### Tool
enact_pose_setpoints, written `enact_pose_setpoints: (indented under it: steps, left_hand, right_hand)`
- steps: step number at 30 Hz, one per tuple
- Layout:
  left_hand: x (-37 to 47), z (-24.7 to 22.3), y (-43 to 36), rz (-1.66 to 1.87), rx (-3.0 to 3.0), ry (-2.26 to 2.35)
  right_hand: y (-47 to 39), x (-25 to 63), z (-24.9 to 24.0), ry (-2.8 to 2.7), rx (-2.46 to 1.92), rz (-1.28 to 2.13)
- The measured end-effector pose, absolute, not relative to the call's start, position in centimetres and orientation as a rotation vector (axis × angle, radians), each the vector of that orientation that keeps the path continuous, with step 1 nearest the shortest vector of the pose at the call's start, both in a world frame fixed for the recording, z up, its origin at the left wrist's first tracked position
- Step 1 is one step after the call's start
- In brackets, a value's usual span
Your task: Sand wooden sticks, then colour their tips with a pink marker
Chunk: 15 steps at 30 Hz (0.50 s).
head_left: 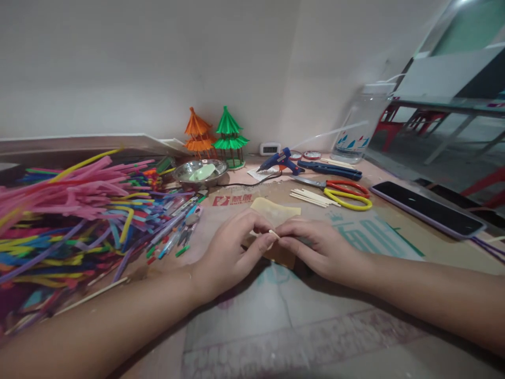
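Note:
My left hand [239, 245] and my right hand [323, 245] meet over the middle of the table, fingertips almost touching. Between them is a short pale wooden stick [274, 233], pinched by the thumb and fingers of each hand. Most of its length is hidden by the fingers. Beneath the hands lies a yellowish-brown sheet [272, 206] that looks like sandpaper, partly covered by them. Beyond my right hand several loose wooden sticks [310, 197] rest beside scissors [351, 200] with red and yellow handles.
At left is a heap of coloured pipe cleaners [79, 205]. Farther back stand a metal bowl [183, 176], an orange paper pagoda [197, 131], a green one [228, 131], a blue glue gun [282, 159] and a clear bottle [357, 131]. A phone [428, 208] lies at right.

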<state>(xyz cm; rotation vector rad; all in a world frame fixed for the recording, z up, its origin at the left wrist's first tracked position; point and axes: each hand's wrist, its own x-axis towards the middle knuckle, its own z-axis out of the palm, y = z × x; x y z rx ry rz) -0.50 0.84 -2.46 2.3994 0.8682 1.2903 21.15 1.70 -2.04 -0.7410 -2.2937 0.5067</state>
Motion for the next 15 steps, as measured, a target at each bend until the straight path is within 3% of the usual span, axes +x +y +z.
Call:
enact_pose_setpoints:
  steps: [7, 15]
  left_hand:
    - [-1.1, -2.6, 2.1, 1.269, 2.180, 1.075]
    - [-1.1, -2.7, 2.5, 0.969, 2.377, 1.002]
  right_hand:
    - [1.1, 21.1, -1.8, -2.093, -0.613, 0.502]
    - [1.7, 21.0, -2.0, -1.872, -0.669, 0.898]
